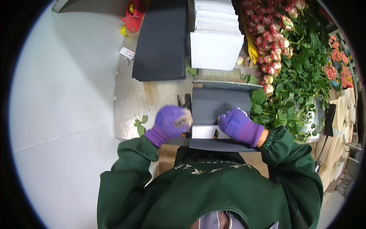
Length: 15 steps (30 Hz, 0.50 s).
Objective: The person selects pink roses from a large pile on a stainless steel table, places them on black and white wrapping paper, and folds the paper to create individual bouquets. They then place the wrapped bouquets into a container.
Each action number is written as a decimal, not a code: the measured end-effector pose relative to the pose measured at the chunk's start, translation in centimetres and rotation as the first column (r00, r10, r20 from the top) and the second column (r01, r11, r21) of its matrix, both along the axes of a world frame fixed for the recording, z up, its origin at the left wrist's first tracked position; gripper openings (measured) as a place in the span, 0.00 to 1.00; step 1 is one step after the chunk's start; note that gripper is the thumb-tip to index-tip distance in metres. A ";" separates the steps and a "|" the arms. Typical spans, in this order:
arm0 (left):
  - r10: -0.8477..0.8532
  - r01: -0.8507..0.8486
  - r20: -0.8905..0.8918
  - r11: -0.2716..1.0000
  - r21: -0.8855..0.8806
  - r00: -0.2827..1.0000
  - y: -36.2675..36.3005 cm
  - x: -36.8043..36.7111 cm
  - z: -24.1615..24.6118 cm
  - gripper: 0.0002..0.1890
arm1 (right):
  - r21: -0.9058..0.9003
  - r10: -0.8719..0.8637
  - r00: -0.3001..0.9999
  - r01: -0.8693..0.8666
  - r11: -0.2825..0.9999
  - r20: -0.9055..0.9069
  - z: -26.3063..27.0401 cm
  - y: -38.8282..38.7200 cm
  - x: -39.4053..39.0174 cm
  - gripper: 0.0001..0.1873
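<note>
In a purple work glove, my left hand (172, 123) is blurred, its fingers curled beside a black stapler-like tool (188, 100); whether it grips anything is unclear. My right hand (238, 126), gloved alike, rests with bent fingers over a dark grey sheet (211, 100). Its fingertips are partly hidden, so a hold cannot be made out. Beneath that hand runs a white paper strip (203, 132) across the dark sheet. A small leaf scrap (215, 134) lies on the strip. More dark sheets (220, 145) show at the near edge, against my body.
Ahead stand a stack of dark sheets (161, 43) and a stack of white sheets (216, 51). Pink-and-white roses (271, 54) with leafy stems (306, 74) fill the right side. A red tape dispenser (134, 18), a small box (127, 53) and a leaf sprig (140, 126) lie left.
</note>
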<state>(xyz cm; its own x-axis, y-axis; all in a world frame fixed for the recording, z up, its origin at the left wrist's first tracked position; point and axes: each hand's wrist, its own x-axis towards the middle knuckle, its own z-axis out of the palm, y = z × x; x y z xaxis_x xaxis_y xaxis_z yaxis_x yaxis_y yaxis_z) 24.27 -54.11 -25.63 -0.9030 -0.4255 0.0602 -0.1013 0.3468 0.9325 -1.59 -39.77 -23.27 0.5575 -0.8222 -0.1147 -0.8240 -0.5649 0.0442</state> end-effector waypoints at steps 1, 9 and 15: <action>0.057 -0.070 -0.073 0.981 -0.182 0.996 -0.6 -1.4 0.6 0.11 | 0.012 -0.011 0.998 0.011 1.000 -0.069 0.2 0.6 0.8 0.07; -0.207 0.290 0.203 0.676 -0.677 0.957 -0.9 -7.0 -1.8 0.25 | 0.484 -0.372 0.681 0.029 0.874 0.630 4.9 1.1 0.1 0.17; -0.357 0.269 -0.017 0.734 -0.623 0.934 -4.6 -7.5 -4.8 0.28 | 0.492 -0.542 0.822 0.404 0.771 0.174 1.2 -3.1 -1.9 0.18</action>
<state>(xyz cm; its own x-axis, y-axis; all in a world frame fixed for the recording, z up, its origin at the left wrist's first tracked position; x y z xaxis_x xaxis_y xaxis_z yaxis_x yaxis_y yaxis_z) 16.80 -58.72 -30.46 -0.9437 0.0445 0.3277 0.2178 0.8293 0.5146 -3.47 -42.89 -22.09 0.1718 -0.8977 -0.4057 -0.9235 -0.0034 -0.3836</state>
